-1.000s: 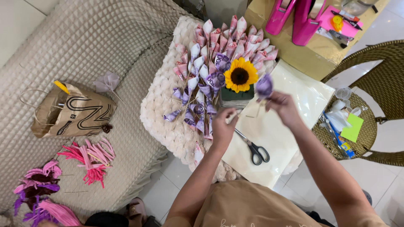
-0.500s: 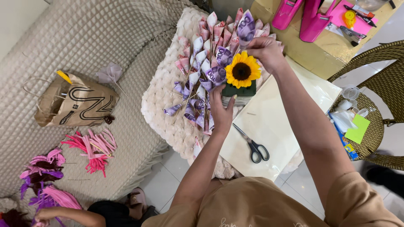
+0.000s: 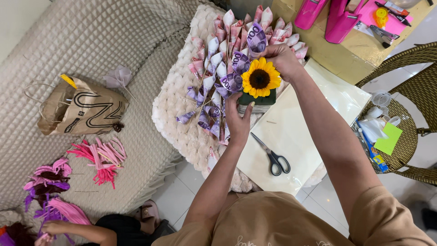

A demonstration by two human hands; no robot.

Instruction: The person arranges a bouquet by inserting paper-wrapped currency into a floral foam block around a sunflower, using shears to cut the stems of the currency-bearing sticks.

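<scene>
A yellow sunflower (image 3: pixel 260 78) stands in a dark green foam block (image 3: pixel 257 99) on a fluffy cream cushion (image 3: pixel 175 109). Around it fan out several purple and pink paper cones on sticks (image 3: pixel 221 73). My left hand (image 3: pixel 237 119) grips the cone sticks just left of the block. My right hand (image 3: pixel 282 58) holds one purple paper cone (image 3: pixel 256 38) on a stick above the sunflower, among the pink cones.
Black-handled scissors (image 3: pixel 271 156) lie on a white board (image 3: pixel 296 132). A brown paper bag (image 3: pixel 77 108) and pink and purple pipe cleaners (image 3: pixel 98 157) lie on the quilted sofa. Another person's hand (image 3: pixel 54 228) is at bottom left. A wicker table (image 3: pixel 405 146) stands right.
My right hand carried the purple cone from the right of the sunflower up to the pink cones above it. My left hand slid from the board's edge to the sticks by the block.
</scene>
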